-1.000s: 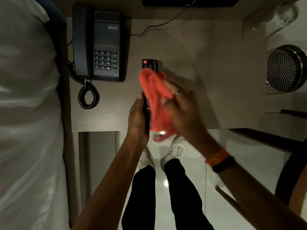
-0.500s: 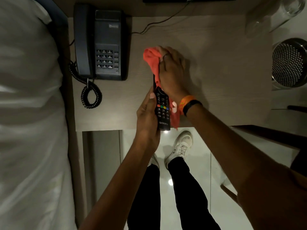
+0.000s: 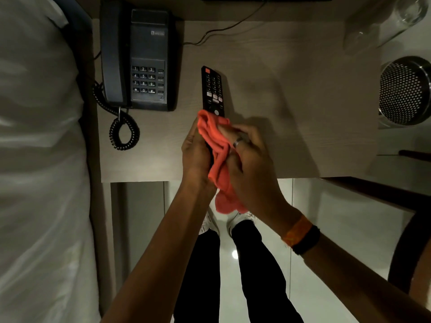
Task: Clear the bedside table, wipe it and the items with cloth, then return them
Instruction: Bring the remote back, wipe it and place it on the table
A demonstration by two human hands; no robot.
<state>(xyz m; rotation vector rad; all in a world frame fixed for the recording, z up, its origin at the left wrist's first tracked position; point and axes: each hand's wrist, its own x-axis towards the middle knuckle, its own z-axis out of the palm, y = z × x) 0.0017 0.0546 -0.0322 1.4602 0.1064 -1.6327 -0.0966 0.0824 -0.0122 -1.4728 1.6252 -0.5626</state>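
- Left hand (image 3: pixel 198 150) is curled shut around the near end of the slim black plastic TV remote (image 3: pixel 213 90). The remote pokes out over the middle of the pale wood-grain bedside table (image 3: pixel 291 113), button side up, and I can't tell if its far end touches the top.
- Right hand (image 3: pixel 247 159) is closed on the soft, crumpled coral-orange cloth (image 3: pixel 215 145), pressing it against the remote's lower half. A loose tail of cloth hangs past the table's front edge.
- Risk, I'd guess: it's a narrow grip on smooth plastic, so a hard stroke toward the far end could lever the remote out of the left hand, and it would land on the glossy white tiled floor (image 3: pixel 338 229).
- The cloth could also mash the rubbery buttons.
- The boxy dark grey corded telephone (image 3: pixel 140 59) sits at the table's back-left corner, and its coiled cord (image 3: pixel 123 131) loops near the left edge. A wide sweep might snag it.
- Clear drinking glass (image 3: pixel 382 22) lying at the back-right corner looks easy to knock.
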